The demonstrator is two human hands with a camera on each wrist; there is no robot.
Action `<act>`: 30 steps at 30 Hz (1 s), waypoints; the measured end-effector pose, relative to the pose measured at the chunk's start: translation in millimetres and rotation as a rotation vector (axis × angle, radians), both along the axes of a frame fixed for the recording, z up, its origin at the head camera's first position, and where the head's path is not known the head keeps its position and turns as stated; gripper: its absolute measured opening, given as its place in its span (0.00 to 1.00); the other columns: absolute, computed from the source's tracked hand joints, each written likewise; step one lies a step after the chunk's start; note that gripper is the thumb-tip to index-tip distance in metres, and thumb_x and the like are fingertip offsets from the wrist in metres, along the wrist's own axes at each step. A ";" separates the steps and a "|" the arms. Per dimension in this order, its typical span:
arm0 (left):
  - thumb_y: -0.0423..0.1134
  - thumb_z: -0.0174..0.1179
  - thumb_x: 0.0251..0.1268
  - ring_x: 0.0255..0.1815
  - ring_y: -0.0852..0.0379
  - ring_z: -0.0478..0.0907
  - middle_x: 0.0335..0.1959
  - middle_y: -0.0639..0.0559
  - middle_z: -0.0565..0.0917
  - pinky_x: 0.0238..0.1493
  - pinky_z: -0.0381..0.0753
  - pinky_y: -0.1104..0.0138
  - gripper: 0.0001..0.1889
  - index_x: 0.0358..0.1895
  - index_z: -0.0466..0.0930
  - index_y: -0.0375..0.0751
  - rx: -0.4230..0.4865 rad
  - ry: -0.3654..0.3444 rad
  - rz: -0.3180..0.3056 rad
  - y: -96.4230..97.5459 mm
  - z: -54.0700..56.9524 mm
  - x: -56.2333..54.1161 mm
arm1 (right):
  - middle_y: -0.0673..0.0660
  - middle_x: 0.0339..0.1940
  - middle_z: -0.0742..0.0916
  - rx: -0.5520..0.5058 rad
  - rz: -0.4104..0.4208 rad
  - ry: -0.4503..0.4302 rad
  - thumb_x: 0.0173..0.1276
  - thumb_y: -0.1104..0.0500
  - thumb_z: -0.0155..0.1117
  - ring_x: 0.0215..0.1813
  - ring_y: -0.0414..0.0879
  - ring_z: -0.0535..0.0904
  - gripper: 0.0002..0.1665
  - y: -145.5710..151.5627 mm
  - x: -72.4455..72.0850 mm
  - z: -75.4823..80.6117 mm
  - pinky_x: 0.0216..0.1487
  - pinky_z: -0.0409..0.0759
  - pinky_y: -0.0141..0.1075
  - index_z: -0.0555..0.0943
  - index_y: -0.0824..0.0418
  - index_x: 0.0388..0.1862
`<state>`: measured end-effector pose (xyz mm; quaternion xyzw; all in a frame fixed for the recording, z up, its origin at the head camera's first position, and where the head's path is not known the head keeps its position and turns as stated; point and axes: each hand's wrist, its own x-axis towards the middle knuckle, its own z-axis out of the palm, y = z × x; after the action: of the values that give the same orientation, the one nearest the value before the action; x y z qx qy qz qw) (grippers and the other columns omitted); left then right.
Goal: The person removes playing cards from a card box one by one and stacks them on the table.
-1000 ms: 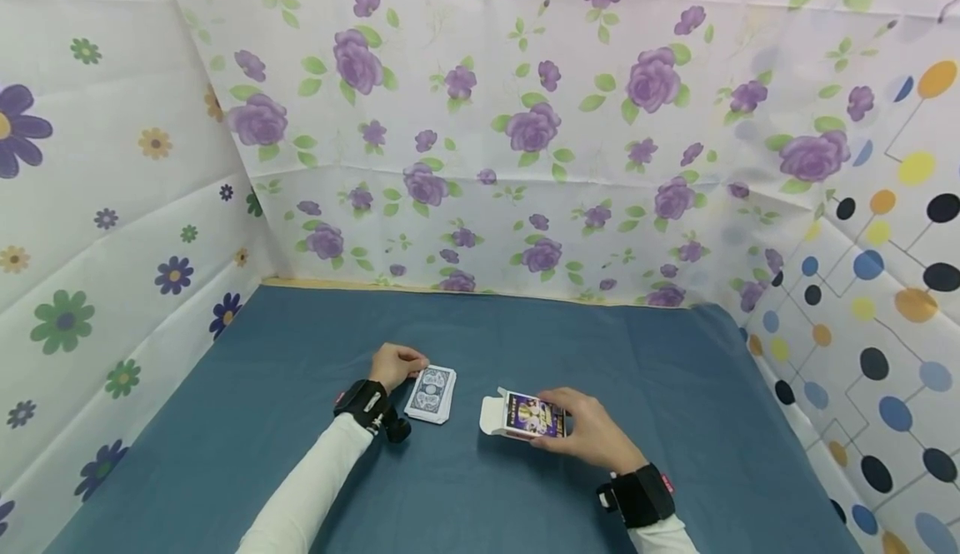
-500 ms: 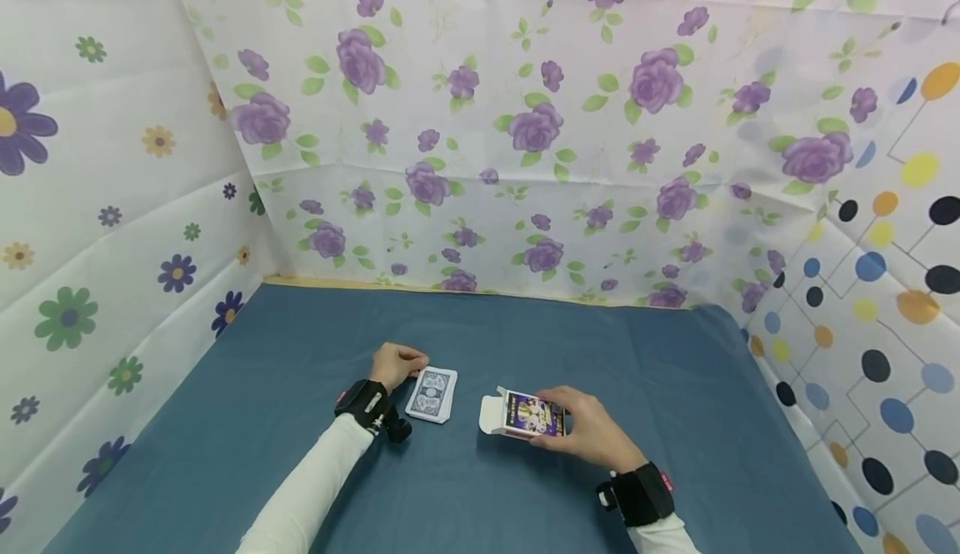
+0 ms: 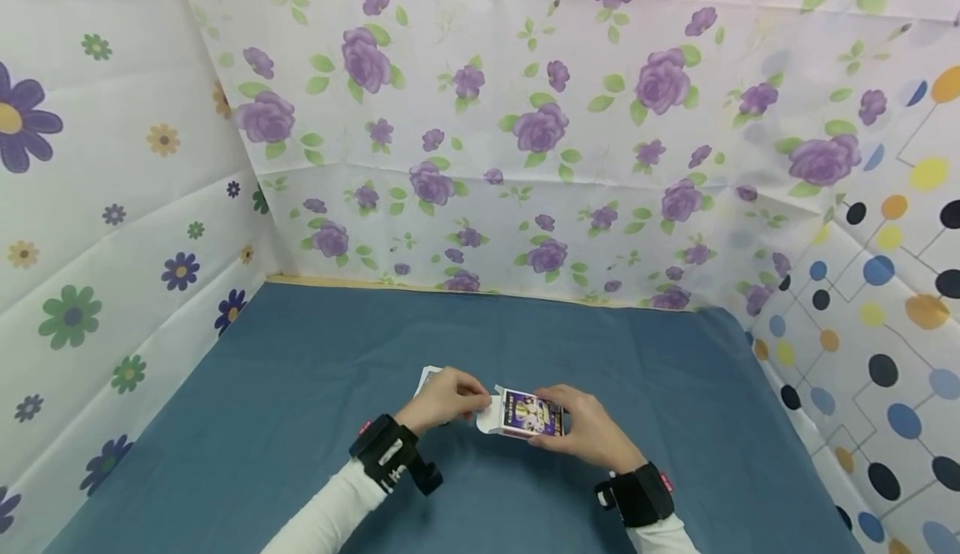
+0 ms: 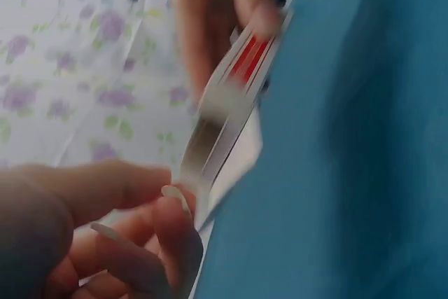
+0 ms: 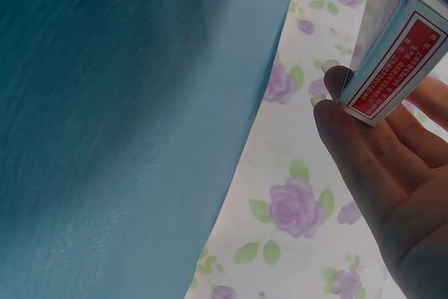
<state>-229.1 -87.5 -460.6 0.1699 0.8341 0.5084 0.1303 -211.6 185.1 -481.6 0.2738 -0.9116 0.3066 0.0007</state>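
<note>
A blue cloth covers the flat surface below, bordered at the far side by a thin yellowish strip, perhaps a bare edge, though it is too narrow to be sure. Behind it hangs a creased white sheet with purple roses and green leaves, flanked on the left by a white sheet with purple, green and orange daisies and on the right by one with linked dots in black, blue, orange and yellow, all in pale, soft light.
</note>
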 end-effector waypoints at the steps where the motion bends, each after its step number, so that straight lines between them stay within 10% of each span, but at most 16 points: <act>1: 0.37 0.61 0.65 0.21 0.48 0.79 0.22 0.44 0.84 0.21 0.71 0.68 0.08 0.38 0.87 0.37 0.010 -0.004 -0.008 5.2 0.1 3.0 | 0.53 0.57 0.82 -0.001 0.002 0.004 0.55 0.35 0.70 0.55 0.47 0.80 0.41 -0.2 0.1 0.6 0.50 0.79 0.44 0.76 0.56 0.63; 30: 0.37 0.58 0.68 0.19 0.62 0.76 0.17 0.54 0.81 0.23 0.69 0.70 0.12 0.32 0.83 0.30 0.176 -0.227 -0.002 17.9 -19.9 17.1 | 0.53 0.56 0.83 -0.003 0.011 0.008 0.55 0.37 0.72 0.54 0.47 0.80 0.39 4.6 7.3 3.5 0.49 0.79 0.44 0.77 0.56 0.62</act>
<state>-212.0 -69.7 -480.5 0.1229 0.7660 0.5953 0.2092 -204.2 189.7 -478.1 0.2800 -0.9097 0.3067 0.0031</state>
